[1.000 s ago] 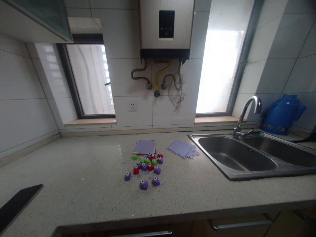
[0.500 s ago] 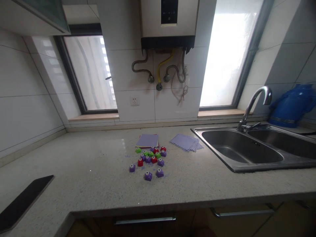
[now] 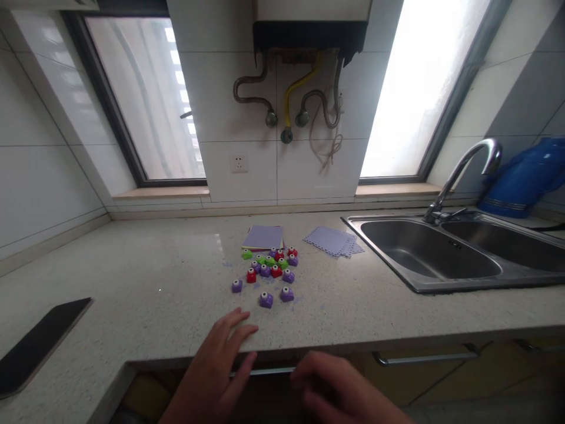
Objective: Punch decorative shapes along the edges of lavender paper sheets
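My left hand reaches over the counter's front edge, fingers stretched and apart, with nothing in it. My right hand is low at the front edge, blurred, its fingers curled and partly hidden. Nearest to the left fingertips are small craft paper punches, among them a purple punch and another purple punch. Behind these cluster several more, including a red punch and a green punch. A stack of coloured paper lies behind the cluster. To its right are purple sheets with notched edges.
A steel double sink with a tap is on the right, a blue container beyond it. At the left lies a dark flat panel. Drawer handles run below the counter's edge. Tiny purple scraps lie around the punches.
Both hands have come into view from the bottom. The view has tilted down and slightly closer. The punches and paper lie as before.
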Motion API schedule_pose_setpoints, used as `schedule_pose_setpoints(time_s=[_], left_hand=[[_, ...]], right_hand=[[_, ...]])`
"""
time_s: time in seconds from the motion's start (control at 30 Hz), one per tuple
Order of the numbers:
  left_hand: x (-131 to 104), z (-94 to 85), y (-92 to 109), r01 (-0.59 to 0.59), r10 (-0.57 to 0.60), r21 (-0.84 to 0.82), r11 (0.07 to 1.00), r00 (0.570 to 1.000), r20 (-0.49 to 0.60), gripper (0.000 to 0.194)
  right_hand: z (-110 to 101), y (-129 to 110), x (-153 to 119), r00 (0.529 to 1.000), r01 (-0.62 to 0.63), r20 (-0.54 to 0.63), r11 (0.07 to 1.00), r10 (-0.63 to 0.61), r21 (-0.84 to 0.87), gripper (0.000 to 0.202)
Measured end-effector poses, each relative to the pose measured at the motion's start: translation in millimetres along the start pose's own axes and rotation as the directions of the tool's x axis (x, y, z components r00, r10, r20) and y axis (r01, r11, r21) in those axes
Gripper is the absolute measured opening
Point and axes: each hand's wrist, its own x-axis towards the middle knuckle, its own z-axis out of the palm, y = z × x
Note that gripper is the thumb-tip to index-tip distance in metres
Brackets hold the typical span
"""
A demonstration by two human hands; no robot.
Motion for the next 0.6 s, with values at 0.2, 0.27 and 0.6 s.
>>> schedule_pose_setpoints(time_s=[0.2, 0.27, 0.6], left_hand=[[31, 16.4, -27, 0.207, -0.214, 0.080, 0.975, 0.972, 0.096, 0.077], [48, 21.6, -31, 0.201, -0.217, 0.107, 0.974, 0.961, 0.173, 0.095], [118, 39.5, -37, 0.144, -0.209, 0.228, 0.963, 0.933, 0.294, 0.119]], right_hand=[[-38, 9, 17, 0.897, -0.071, -0.439, 0.958, -0.060, -0.277, 0.036], [-39, 14, 32, 0.908, -0.076, -0.408, 0.919, -0.097, -0.387, 0.045], [-38, 17, 112, 0.963, -0.118, -0.267, 0.826, -0.041, -0.552, 0.069]])
